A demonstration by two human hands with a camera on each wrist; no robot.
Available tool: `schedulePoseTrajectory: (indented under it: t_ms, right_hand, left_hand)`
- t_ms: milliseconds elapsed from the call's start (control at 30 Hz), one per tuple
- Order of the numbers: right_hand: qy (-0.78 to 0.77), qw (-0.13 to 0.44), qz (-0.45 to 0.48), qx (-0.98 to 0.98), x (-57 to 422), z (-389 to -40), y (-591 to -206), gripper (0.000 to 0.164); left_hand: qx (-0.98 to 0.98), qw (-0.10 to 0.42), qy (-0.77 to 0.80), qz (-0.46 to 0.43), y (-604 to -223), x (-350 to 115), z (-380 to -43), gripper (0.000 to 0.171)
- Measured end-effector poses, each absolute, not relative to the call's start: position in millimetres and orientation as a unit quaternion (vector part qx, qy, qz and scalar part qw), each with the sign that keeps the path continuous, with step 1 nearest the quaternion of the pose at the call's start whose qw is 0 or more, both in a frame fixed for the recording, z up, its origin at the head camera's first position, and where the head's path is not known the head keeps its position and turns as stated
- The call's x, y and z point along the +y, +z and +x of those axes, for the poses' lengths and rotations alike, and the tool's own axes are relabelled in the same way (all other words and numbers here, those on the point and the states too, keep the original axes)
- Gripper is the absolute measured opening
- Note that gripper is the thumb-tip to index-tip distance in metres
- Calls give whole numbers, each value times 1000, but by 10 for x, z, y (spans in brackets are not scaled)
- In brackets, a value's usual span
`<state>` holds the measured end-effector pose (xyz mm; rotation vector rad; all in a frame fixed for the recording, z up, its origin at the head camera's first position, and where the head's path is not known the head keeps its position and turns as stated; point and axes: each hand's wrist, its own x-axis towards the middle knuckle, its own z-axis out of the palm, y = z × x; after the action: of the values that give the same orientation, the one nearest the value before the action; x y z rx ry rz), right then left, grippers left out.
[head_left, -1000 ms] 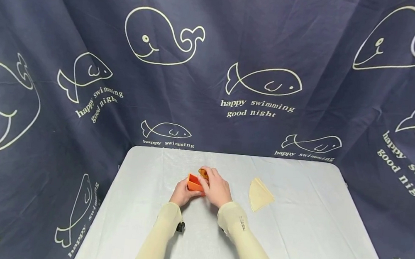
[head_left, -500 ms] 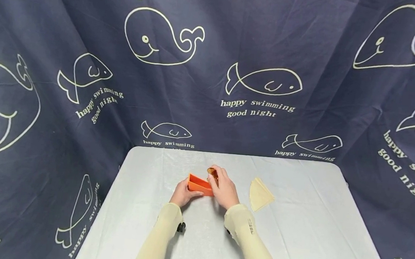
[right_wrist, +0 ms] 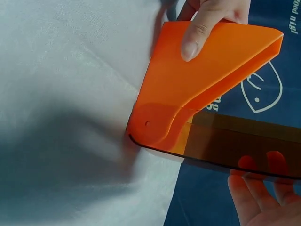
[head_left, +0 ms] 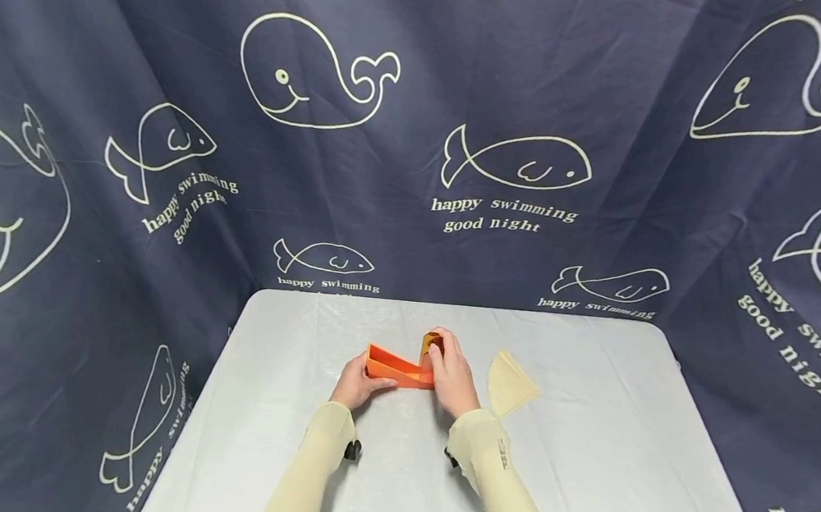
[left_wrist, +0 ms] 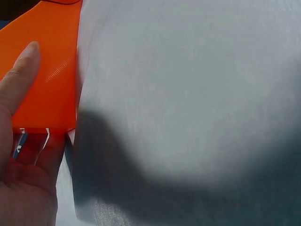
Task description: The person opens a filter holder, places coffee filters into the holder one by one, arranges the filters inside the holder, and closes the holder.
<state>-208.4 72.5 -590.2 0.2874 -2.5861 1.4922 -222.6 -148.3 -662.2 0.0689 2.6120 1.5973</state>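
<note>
The orange box (right_wrist: 221, 59) is between my two hands, near the middle of the tabletop (head_left: 586, 438); whether it rests on the cloth there I cannot tell. Its see-through brown lid (right_wrist: 221, 143) is swung away from the mouth, meeting the box at the end by my right hand (head_left: 452, 377). My left hand (head_left: 355, 383) pinches the box's other end, thumb flat on the front wall. My right hand pinches the lid, fingertips showing through it. A beige paper fan (head_left: 512, 384) lies just beside my right hand. Navy fabric (head_left: 406, 148) with white fish and whales hangs behind.
</note>
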Motion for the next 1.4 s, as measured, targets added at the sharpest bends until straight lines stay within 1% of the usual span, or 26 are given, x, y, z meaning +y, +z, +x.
schedulePoseTrajectory:
  t_ms: [167, 467, 767, 900, 1033, 1200, 1400]
  right_hand:
    - [514, 73, 77, -851, 810, -2078, -5928, 29]
    - [556, 57, 40, -828, 971, -2048, -5973, 29]
    - [536, 77, 16, -841, 1034, -2055, -6022, 27]
    - [518, 85, -1, -851, 1097, -2034, -6078, 31]
    - [508, 86, -15, -857, 1171, -2014, -6119, 34]
    - [501, 91, -20, -861, 1241, -2009, -6145, 33]
    - [502, 86, -20, -860, 1283, -2013, -6151, 32]
  left_hand:
    - [850, 53, 524, 21, -6615, -1495, -2243, 52]
    - [856, 50, 514, 29, -6602, -1509, -2232, 52]
    - [852, 44, 521, 30, -6614, -1525, -2216, 51]
    - [850, 41, 524, 31, -6646, -1531, -2197, 50]
    - [849, 38, 526, 32, -6672, -1541, -2199, 50]
    - [848, 34, 527, 39, -6669, -1543, -2212, 50]
    - [852, 42, 521, 37, -6639, -1519, -2219, 51]
